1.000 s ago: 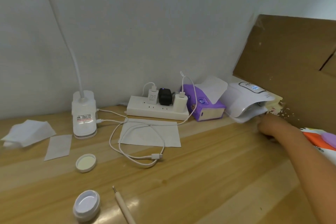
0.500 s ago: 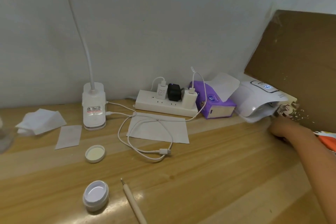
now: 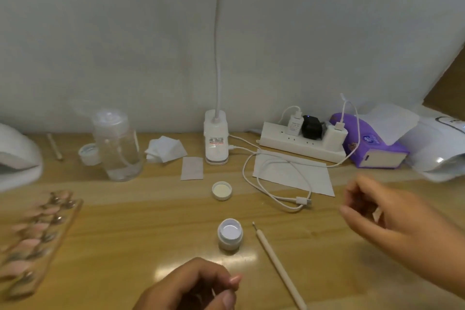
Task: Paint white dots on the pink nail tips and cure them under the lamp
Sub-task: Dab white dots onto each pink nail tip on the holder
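Note:
Pink nail tips (image 3: 30,241) sit in rows on a clear holder at the desk's left edge, blurred. An open white jar (image 3: 230,233) stands at centre front, its lid (image 3: 222,190) lying further back. A thin dotting tool (image 3: 276,264) lies just right of the jar. The white curing lamp (image 3: 439,156) is at the far right. My right hand (image 3: 395,224) hovers over the desk right of the tool, fingers loosely curled, holding nothing I can make out. My left hand (image 3: 191,287) sits at the bottom edge below the jar, fingers loosely curled, with nothing in it.
A desk lamp base (image 3: 216,141), power strip (image 3: 302,143), loose cable (image 3: 276,191), paper sheet (image 3: 294,173) and purple tissue pack (image 3: 372,146) line the back. A clear bottle (image 3: 117,143), small tub (image 3: 88,153), wipes (image 3: 166,150) and another white device (image 3: 17,158) are at left.
My right hand has drawn back from the curing lamp toward the middle of the desk. The view has swung left, bringing in the nail tip holder, the bottle and my left hand.

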A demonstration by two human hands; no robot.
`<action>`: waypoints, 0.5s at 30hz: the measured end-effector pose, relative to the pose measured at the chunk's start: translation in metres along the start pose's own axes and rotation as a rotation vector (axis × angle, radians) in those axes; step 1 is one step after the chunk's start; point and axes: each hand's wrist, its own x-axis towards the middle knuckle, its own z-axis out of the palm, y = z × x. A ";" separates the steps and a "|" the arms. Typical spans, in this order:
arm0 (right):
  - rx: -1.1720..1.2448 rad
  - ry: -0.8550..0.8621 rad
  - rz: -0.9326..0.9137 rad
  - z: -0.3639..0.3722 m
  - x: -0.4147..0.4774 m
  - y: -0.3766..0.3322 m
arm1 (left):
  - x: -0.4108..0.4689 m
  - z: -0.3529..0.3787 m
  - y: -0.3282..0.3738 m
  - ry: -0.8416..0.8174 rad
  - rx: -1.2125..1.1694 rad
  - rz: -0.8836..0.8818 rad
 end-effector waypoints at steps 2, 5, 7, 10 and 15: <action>0.001 -0.116 -0.123 0.020 0.000 -0.034 | -0.011 0.000 0.002 -0.041 0.004 -0.008; -0.101 -0.249 -0.272 0.050 0.003 -0.061 | -0.008 -0.006 0.007 0.015 -0.111 -0.084; -0.123 -0.262 -0.282 0.060 0.008 -0.067 | -0.008 -0.010 0.013 0.003 -0.110 -0.090; 0.086 -0.190 -0.274 0.062 0.016 -0.060 | -0.009 -0.012 0.017 -0.010 -0.096 -0.094; 0.999 0.177 -0.154 0.063 0.038 -0.057 | -0.013 -0.010 0.020 0.020 -0.024 -0.062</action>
